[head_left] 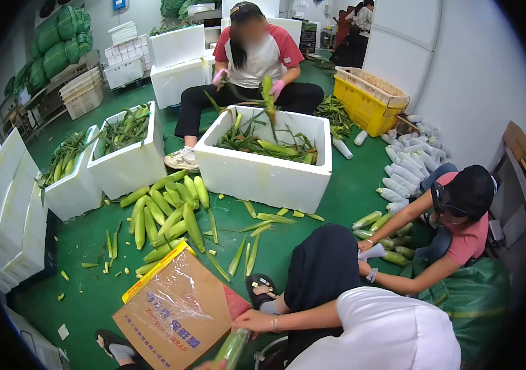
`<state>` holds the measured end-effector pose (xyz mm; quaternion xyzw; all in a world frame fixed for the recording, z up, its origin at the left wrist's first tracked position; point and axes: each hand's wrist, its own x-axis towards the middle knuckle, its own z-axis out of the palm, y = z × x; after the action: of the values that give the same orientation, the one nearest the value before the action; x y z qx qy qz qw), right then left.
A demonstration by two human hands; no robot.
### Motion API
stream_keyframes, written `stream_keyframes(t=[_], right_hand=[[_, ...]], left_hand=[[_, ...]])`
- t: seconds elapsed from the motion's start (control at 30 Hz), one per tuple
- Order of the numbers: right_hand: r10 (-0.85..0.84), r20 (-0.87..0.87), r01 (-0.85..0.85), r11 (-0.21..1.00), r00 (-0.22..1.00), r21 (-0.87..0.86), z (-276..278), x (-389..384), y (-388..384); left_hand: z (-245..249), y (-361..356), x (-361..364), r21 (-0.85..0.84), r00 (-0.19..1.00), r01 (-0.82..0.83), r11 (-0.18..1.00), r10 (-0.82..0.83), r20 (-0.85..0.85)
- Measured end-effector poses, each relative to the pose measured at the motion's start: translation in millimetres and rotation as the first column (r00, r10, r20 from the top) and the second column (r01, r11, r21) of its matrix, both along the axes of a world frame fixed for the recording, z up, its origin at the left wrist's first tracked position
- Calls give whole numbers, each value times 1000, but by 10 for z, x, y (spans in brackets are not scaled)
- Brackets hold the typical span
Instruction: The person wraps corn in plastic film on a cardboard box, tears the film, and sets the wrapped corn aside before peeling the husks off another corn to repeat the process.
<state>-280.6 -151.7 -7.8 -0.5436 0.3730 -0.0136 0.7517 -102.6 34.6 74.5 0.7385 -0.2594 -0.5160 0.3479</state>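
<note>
the green corn cob (232, 350) lies at the bottom of the view, between the two hands, its long axis slanting from the upper end beside the right hand (254, 320) down toward the left hand (210, 365). the right hand is nearer the upper end and looks closed on it; the left is at the lower part, mostly cut off by the edge of the view, so its grip cannot be told. the hands are a little apart, joined by the cob. the cob's surface looks glossy, but whether film covers it is unclear. the cardboard box (167, 320) lies flat on the floor just ahead and to the left of the cob, its red corner (234, 301) close by the right hand's fingers. beyond it is the corn pile (169, 213).
</note>
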Motion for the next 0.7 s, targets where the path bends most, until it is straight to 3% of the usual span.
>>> stream_keyframes(t=[0.03,0.07,0.1,0.13,0.17,0.2,0.23,0.27,0.3,0.37,0.4,0.43,0.47,0.5,0.53,0.57,0.6,0.63,0.67,0.7], right_hand=[[-5,-5,5,1000,1000,2,-21,-13,27],[-277,-29,278,950,960,141,-61,12,50],[-522,-88,525,809,848,264,58,44,34],[-575,-109,579,761,811,293,196,53,26],[-575,-109,579,761,811,293,178,83,10],[-525,-153,537,734,837,416,149,127,8],[-468,-190,491,687,863,536,126,164,13],[-513,-201,532,656,835,535,156,184,-11],[-514,-203,533,652,833,539,77,171,-72],[-715,-131,726,661,686,190,-146,117,-243],[-712,79,689,638,698,-344,124,66,-286],[-563,185,522,526,805,-672,40,22,-347],[-525,138,454,540,840,-709,274,-13,-362],[-429,40,321,607,902,-727,294,-73,-440],[-424,-113,203,630,898,-749,302,-103,-474],[-496,-35,358,671,867,-649,4,-116,-514],[-650,30,604,687,760,-405,-125,-68,-567],[-749,-174,740,661,640,-125,194,-48,-712],[-867,-110,869,466,486,164,-280,-172,-881],[-970,-88,917,184,228,354,-412,-203,-1092]], left_hand=[[83,-210,-3,-135,987,-84,987,101,127],[173,-427,-11,-280,947,-149,948,218,236],[255,-626,2,-419,918,-214,882,328,221],[299,-795,29,-547,881,-271,792,433,190],[215,-977,86,-603,880,-423,677,466,-94],[216,-1191,85,-600,814,-577,554,448,-369],[219,-1407,-41,-683,819,-557,473,447,-359],[331,-1673,-223,-757,824,-531,381,443,-354],[330,-1843,-285,-756,825,-529,387,443,-351],[226,-2152,-379,-794,853,-475,379,418,-311],[106,-2352,-339,-711,788,-589,384,468,-400],[-44,-2552,-248,-612,707,-693,382,526,-473],[-154,-2749,-181,-544,671,-736,402,543,-505],[-403,-2946,-86,-484,764,-642,595,437,-475],[-741,-3212,-251,-391,738,-660,642,453,-501],[-620,-3242,-424,-422,907,-422,803,366,-210],[-1330,-3484,-629,-511,952,-128,850,250,177],[-1344,-3403,-1010,-551,973,-94,829,193,124],[-1215,-3314,-1148,-588,985,153,794,-77,152],[-1288,-3370,-1165,-278,906,423,862,-398,145]])
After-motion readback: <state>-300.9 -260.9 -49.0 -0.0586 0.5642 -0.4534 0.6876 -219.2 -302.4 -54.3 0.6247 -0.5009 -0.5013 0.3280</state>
